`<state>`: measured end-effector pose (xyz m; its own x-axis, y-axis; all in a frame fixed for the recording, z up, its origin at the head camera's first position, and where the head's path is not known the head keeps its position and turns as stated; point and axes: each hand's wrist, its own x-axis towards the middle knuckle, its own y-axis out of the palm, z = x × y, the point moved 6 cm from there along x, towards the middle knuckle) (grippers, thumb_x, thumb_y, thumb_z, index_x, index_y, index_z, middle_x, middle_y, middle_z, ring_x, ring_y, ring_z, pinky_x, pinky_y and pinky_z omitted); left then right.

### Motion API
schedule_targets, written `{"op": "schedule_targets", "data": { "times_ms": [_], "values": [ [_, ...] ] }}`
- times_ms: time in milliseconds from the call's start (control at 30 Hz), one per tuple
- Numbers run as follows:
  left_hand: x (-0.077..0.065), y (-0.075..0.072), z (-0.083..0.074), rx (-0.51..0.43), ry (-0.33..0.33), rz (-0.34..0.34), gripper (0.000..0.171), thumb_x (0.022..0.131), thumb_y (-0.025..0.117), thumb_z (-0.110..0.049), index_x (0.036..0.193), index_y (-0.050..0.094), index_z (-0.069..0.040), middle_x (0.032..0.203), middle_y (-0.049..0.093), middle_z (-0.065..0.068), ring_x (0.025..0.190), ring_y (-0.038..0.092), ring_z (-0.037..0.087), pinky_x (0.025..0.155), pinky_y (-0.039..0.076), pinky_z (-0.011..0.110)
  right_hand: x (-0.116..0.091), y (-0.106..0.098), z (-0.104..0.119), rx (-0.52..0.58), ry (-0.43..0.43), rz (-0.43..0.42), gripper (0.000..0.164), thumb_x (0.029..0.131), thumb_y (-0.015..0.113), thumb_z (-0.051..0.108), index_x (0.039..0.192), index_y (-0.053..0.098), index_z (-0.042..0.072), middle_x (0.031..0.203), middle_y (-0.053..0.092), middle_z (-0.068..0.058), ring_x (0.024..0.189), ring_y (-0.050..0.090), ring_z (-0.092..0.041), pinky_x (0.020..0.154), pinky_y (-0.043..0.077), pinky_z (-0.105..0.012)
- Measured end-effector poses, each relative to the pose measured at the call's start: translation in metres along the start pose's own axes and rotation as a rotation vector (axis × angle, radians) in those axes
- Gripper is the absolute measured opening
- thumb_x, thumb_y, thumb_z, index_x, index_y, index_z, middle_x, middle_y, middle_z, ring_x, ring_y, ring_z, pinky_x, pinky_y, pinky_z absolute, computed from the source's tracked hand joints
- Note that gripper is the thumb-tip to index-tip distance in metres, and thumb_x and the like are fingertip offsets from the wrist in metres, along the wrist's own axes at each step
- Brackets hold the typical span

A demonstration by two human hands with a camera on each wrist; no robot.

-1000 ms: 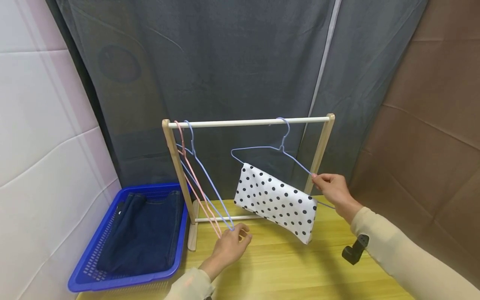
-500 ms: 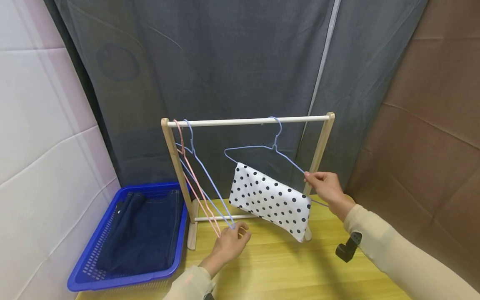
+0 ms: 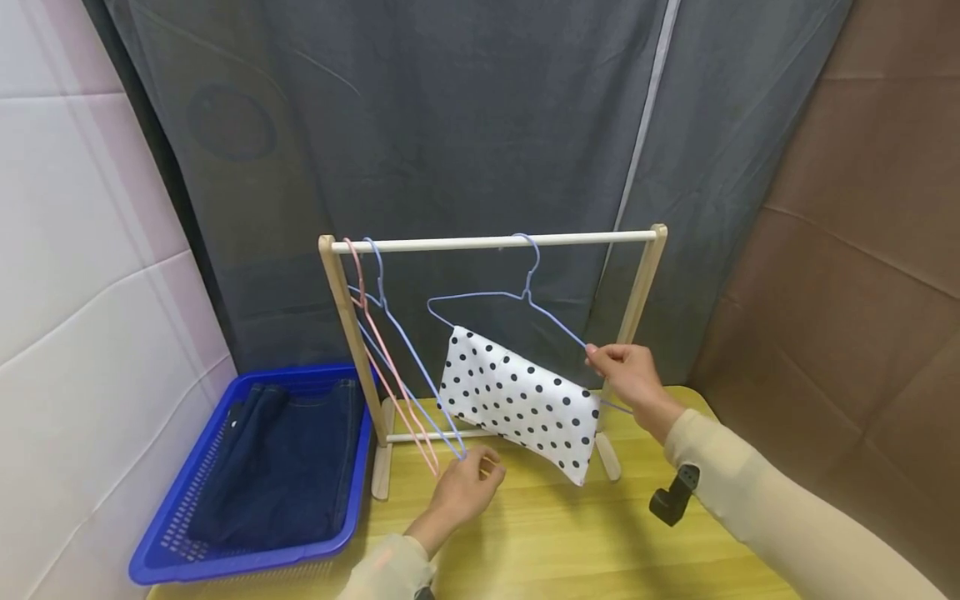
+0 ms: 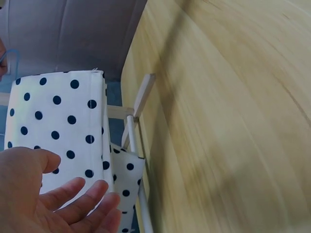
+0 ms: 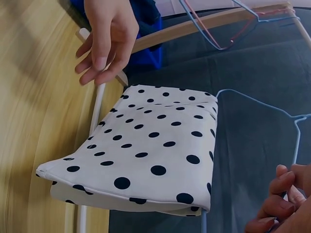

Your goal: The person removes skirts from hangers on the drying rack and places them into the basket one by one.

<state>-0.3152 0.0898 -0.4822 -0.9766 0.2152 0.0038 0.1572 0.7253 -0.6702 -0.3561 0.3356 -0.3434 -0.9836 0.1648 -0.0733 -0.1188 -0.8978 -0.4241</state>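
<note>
A folded white cloth with black dots (image 3: pixel 517 400) hangs over the lower bar of a blue clothes hanger (image 3: pixel 480 293). That hanger's hook sits on the rack's white rod (image 3: pixel 450 244). My right hand (image 3: pixel 630 375) pinches the hanger's sloping right arm between thumb and fingers. Near the lower ends of a bare blue hanger (image 3: pixel 420 367) and a pink hanger (image 3: pixel 386 358) is my left hand (image 3: pixel 463 487), its fingers loosely bent. In the left wrist view those fingers (image 4: pixel 97 189) hold nothing, and the dotted cloth is beyond them.
A blue plastic basket (image 3: pixel 247 568) stands left of the rack, with folded dark jeans (image 3: pixel 285 467) in it. The rack's wooden posts (image 3: pixel 347 317) rise from a yellow wood-grain table (image 3: pixel 562 542). A grey curtain (image 3: pixel 465 108) hangs behind.
My right hand has moved left with the blue hanger, its hook sliding along the rod and the dotted cloth going with it. The left hand has barely moved beside the bare hangers.
</note>
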Motion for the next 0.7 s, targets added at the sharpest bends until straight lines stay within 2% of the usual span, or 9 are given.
{"op": "schedule_targets", "data": {
  "times_ms": [200,567,700],
  "values": [
    [0.01,0.015,0.003,-0.019,0.01,0.002,0.028,0.091,0.059,-0.032,0.11,0.063,-0.011,0.102,0.072,0.007,0.086,0.066,0.018,0.074,0.053,0.038,0.001,0.001,0.0,-0.013,0.001,-0.014,0.037,0.098,0.054,0.037,0.099,0.067,0.003,0.088,0.056,0.0,0.083,0.044,-0.016,0.069,0.036,-0.027],
    [0.011,0.02,0.006,-0.017,0.007,-0.001,0.029,0.09,0.058,-0.031,0.108,0.064,-0.008,0.101,0.073,0.008,0.086,0.068,0.021,0.075,0.054,0.04,-0.001,0.01,0.001,-0.007,0.036,0.0,0.037,0.098,0.054,0.04,0.103,0.067,0.005,0.092,0.056,-0.003,0.085,0.044,-0.017,0.074,0.037,-0.028],
    [0.01,0.023,0.007,-0.049,-0.003,0.012,0.03,0.091,0.058,-0.03,0.109,0.063,-0.007,0.102,0.072,0.009,0.089,0.067,0.022,0.076,0.055,0.042,0.0,0.011,0.001,0.003,0.038,0.004,0.037,0.098,0.054,0.039,0.103,0.067,0.005,0.086,0.055,0.0,0.073,0.041,-0.015,0.068,0.037,-0.028]
  ]
}}
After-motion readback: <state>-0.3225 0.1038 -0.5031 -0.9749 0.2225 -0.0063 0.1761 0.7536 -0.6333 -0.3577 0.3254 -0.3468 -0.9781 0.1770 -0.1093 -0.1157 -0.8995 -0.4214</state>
